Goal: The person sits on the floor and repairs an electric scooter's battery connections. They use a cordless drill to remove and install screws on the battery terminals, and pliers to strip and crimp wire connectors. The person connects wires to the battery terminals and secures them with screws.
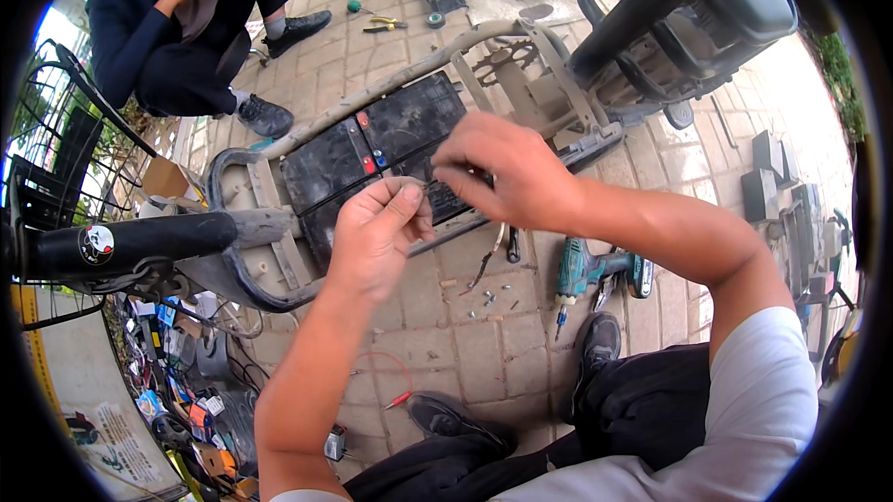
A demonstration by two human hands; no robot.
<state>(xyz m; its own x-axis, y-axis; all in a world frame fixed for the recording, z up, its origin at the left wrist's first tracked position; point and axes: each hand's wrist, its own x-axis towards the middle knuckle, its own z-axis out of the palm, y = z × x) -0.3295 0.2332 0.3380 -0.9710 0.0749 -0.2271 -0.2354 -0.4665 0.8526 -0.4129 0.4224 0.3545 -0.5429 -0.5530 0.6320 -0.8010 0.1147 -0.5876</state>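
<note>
Left hand (379, 227) pinches a thin, barely visible strand (429, 184); what the curled right hand (507, 172) holds, I cannot tell.

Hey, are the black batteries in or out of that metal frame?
In. The black batteries sit side by side within the metal frame, with its side rails running along both sides of them.
</note>
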